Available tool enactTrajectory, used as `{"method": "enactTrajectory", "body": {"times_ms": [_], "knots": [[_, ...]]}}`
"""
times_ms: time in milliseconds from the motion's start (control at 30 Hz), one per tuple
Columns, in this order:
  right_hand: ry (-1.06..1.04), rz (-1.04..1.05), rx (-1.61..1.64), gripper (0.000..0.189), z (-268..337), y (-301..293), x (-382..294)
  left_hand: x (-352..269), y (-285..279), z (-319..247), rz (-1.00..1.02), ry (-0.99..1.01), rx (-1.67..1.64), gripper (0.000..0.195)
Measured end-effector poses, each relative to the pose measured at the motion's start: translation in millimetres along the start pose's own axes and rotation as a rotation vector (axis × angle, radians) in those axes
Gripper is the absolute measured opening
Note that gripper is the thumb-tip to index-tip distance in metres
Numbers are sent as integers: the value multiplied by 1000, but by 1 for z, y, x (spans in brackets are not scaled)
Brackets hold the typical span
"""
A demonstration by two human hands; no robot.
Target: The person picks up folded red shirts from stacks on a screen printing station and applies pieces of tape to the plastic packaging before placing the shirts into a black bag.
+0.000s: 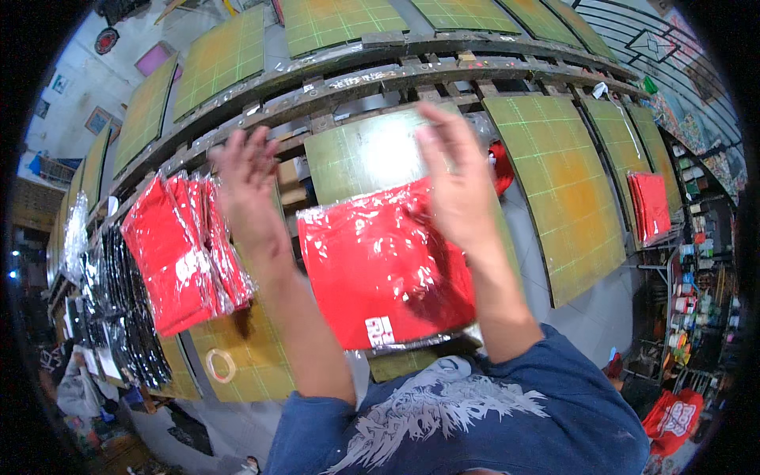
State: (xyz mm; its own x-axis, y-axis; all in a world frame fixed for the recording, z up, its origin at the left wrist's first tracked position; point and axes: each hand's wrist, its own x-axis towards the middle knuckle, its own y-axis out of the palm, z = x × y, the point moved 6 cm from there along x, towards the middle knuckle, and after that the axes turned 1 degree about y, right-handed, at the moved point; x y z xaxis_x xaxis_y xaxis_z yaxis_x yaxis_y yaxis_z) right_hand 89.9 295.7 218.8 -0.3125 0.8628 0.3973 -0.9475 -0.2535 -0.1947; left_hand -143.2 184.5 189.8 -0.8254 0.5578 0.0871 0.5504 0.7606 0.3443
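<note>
A folded red garment in a clear plastic bag [374,267] lies before me on a green gridded board [338,157]; white print shows at its near edge. Both hands are raised and blurred. My right hand [454,172] is over the bag's right side, fingers apart, with nothing seen in it. My left hand [249,178] hovers left of the bag, its fingers spread and holding nothing. Beside my left forearm sits a stack of bagged red garments [184,261]. Whether my right hand touches the bag cannot be made out.
A roll of tape [220,366] lies on the board at lower left. Black bagged items [122,297] are lined up further left. Another red bagged stack [649,205] sits at right. Dark rails [356,80] run behind the boards. A red printed garment [677,418] is at lower right.
</note>
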Motion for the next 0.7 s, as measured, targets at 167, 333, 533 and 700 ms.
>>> {"method": "enactTrajectory", "body": {"times_ms": [167,333,533,700], "knots": [[132,-11,-392,76,-35,-96,-66,-83,-79,-18,123,52,300,74],[987,206,-79,102,-151,-94,-151,-155,-126,134,268,-535,278,78],[1120,324,281,84,-144,-79,-149,-169,-116,162,277,-865,-79,70],[1119,446,273,76,-149,-65,-141,-169,-130,183,232,-934,-203,76]]}}
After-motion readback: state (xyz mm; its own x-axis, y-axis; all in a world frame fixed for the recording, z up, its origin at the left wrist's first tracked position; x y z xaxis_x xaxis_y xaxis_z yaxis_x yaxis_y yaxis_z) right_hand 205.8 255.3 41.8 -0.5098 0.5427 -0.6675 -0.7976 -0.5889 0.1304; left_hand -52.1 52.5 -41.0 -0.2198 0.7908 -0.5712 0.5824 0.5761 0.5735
